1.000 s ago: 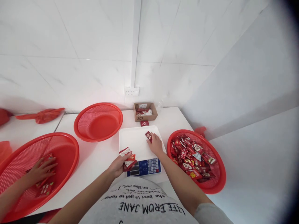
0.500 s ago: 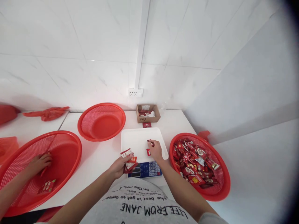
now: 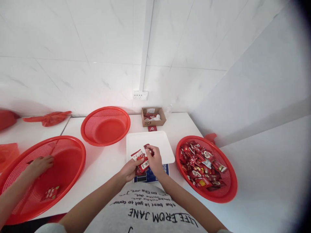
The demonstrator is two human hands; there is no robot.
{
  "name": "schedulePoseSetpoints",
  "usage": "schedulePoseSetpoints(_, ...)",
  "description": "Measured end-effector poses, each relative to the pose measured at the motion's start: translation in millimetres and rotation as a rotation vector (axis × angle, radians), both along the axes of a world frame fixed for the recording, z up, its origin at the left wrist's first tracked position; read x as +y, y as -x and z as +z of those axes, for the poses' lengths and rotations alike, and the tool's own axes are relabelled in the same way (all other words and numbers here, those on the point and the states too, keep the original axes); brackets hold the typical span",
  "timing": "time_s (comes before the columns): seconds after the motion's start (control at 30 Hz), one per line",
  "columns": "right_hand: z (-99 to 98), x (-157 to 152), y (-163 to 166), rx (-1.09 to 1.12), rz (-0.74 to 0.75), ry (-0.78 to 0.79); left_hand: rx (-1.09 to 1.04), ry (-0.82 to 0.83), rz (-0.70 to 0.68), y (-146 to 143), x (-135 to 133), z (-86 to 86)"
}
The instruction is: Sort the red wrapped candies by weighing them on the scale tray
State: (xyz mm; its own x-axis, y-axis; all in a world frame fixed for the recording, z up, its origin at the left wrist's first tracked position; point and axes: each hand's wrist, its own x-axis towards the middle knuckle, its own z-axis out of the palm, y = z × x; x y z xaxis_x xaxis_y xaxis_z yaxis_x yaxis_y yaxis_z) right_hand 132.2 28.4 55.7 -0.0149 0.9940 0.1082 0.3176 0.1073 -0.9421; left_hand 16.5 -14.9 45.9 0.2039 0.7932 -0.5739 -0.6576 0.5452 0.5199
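Note:
My left hand (image 3: 130, 169) is closed on a small stack of red and white snack packets (image 3: 139, 158) above the near edge of a white scale tray (image 3: 160, 142). My right hand (image 3: 153, 160) has come beside it and pinches one red packet (image 3: 147, 147), bringing it against the stack. Both hands hover over the scale's blue keypad (image 3: 153, 174), which they mostly hide. A red mesh basket (image 3: 228, 191) full of similar red packets sits just to the right.
An empty red basket (image 3: 105, 125) stands at the back, with a small cardboard box (image 3: 153, 117) and a loose red packet (image 3: 152, 128) behind the scale. At left, another person's hand (image 3: 39, 165) reaches into a large red basket (image 3: 70, 152) holding a few packets.
My right hand left the scale tray with a red packet and moved left to meet my left hand's stack. The other person's hand shifted within the left basket.

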Motion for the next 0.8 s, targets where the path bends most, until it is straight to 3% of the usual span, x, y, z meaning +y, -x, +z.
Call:
schedulePoseSetpoints(0.1,6.0,-4.1,-3.9,-0.008,0.033,-0.050,0.018,0.044,0.020,3.3,-1.0,-2.3)
schedulePoseSetpoints(0.3,4.8,-21.4,0.2,-0.154,0.260,-0.167,-0.014,0.211,0.042,3.5,-2.8,5.5)
schedulePoseSetpoints(0.43,4.8,-24.0,1.1,-0.241,0.293,-0.178,-0.097,0.158,0.002,4.7,-6.4,9.4)
schedulePoseSetpoints(0.67,9.9,-31.0,-3.1,-0.027,0.364,-0.072,-0.131,0.192,0.040,9.5,-10.2,-1.4)
schedulePoseSetpoints(0.8,2.0,-34.1,-21.9,0.044,0.290,0.043,-0.093,0.172,0.122,31.9,0.5,6.9)
